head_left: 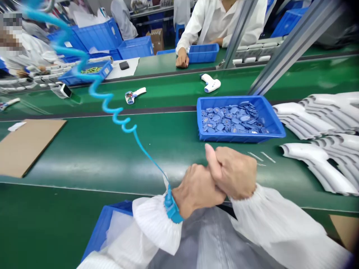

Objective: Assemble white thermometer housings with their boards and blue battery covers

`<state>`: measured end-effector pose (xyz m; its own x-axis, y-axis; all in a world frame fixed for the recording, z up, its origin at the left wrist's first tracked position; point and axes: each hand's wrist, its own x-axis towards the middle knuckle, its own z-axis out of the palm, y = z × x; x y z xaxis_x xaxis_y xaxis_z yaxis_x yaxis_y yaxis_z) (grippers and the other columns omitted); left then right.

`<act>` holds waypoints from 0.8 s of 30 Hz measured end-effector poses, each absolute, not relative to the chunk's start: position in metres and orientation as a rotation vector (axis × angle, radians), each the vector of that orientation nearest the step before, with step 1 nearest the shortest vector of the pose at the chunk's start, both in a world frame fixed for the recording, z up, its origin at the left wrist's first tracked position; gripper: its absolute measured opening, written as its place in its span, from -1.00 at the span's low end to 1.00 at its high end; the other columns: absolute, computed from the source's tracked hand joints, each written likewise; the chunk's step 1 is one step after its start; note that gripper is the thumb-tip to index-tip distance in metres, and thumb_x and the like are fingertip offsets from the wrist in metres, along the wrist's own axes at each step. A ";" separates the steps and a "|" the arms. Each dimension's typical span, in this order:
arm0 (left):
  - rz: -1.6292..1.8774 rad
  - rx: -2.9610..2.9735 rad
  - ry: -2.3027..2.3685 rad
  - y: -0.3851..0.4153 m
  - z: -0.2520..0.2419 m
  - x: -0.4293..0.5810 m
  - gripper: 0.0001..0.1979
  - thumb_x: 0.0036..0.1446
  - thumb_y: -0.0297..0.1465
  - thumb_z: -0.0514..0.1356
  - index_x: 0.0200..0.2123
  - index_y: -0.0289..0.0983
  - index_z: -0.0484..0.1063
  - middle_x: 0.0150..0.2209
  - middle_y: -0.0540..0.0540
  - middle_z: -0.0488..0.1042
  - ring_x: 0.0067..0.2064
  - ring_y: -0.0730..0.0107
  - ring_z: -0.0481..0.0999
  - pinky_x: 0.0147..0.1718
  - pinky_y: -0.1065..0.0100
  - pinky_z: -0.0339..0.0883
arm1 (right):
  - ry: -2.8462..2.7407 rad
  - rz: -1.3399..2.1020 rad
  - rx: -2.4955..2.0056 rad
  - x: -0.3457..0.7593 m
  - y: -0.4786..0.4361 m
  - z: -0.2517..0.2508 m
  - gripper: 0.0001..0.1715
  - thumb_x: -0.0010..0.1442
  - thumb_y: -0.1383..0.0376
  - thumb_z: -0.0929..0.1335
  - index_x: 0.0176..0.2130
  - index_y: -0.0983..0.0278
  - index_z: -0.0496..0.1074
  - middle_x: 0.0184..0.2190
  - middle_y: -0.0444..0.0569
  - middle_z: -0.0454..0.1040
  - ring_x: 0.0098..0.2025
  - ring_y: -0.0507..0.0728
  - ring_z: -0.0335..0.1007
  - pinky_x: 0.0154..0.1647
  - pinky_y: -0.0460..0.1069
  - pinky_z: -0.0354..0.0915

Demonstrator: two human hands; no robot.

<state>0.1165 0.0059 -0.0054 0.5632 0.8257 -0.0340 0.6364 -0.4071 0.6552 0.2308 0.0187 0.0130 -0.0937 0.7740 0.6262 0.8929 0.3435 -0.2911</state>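
Note:
My left hand (pixel 196 188) and my right hand (pixel 232 172) are pressed together over the near edge of the green belt (pixel 112 157). Both are curled closed, and my right thumb sticks up. Whatever sits between them is hidden. A blue wrist strap (pixel 171 207) circles my left wrist, and its coiled blue cord (pixel 112 108) runs up to the top left. Beyond my hands stands a blue tray (pixel 269 116) of several small blue-grey round parts (pixel 232 118). To the right lie rows of white thermometer shell halves (pixel 322 160).
A cardboard sheet (pixel 25 145) lies at the left of the belt. Two white thermometer guns (pixel 211 83) (pixel 134 95) rest on the far belt. A blue bin with a clear bag (pixel 103 228) is below my arms. Another person's hand (pixel 182 59) rests opposite by a blue tray (pixel 203 52).

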 end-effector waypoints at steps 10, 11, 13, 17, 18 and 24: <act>0.640 1.775 1.188 0.015 -0.001 0.105 -0.67 0.13 -0.12 0.32 -0.22 -0.23 0.39 -0.32 -0.03 0.58 -0.35 0.30 0.55 -0.46 0.37 0.21 | -1.586 0.219 -1.546 0.239 0.026 0.029 -0.39 0.39 0.08 0.27 -0.63 0.26 0.36 -0.68 -0.17 0.31 -0.59 -0.03 0.20 -0.49 -0.04 0.07; 0.636 1.773 1.202 0.015 -0.001 0.103 -0.67 0.14 -0.12 0.32 -0.24 -0.23 0.38 -0.34 -0.02 0.56 -0.38 0.33 0.52 -0.48 0.37 0.17 | -1.629 0.291 -1.563 0.240 0.025 0.027 -0.39 0.40 0.04 0.25 -0.60 0.26 0.40 -0.65 -0.16 0.37 -0.58 -0.02 0.25 -0.47 -0.04 0.08; 0.609 1.793 1.223 0.014 -0.001 0.096 -0.68 0.19 -0.11 0.30 -0.27 -0.24 0.37 -0.39 0.00 0.51 -0.43 0.37 0.46 -0.51 0.37 0.11 | -1.698 0.410 -1.589 0.245 0.025 0.023 -0.35 0.41 -0.01 0.21 -0.58 0.24 0.43 -0.64 -0.15 0.41 -0.57 0.00 0.29 -0.47 -0.03 0.10; 0.528 1.836 1.276 0.013 0.005 0.068 -0.77 0.24 -0.17 0.29 -0.23 -0.20 0.42 -0.39 0.05 0.49 -0.40 0.40 0.43 -0.45 0.37 0.15 | -1.689 0.568 -1.681 0.274 0.043 0.018 -0.40 0.38 -0.05 0.24 -0.48 0.21 0.54 -0.52 -0.12 0.55 -0.45 0.07 0.46 -0.34 -0.03 0.27; 0.525 1.844 1.300 0.014 0.007 0.059 -0.80 0.23 -0.23 0.31 -0.19 -0.18 0.43 -0.32 0.06 0.52 -0.33 0.38 0.46 -0.38 0.36 0.21 | -1.699 0.540 -1.705 0.284 0.055 0.017 -0.46 0.37 -0.03 0.27 -0.44 0.21 0.56 -0.47 -0.11 0.59 -0.40 0.10 0.50 -0.28 -0.01 0.31; 0.344 2.320 1.450 0.023 0.015 0.039 -0.57 0.14 -0.54 0.32 0.06 -0.22 0.35 0.00 -0.11 0.52 -0.03 0.12 0.46 -0.07 0.13 0.31 | -2.236 0.378 -1.493 0.308 0.158 0.003 -0.71 0.19 0.45 0.37 -0.13 0.27 0.62 -0.07 0.03 0.63 -0.01 0.22 0.53 0.07 0.07 0.32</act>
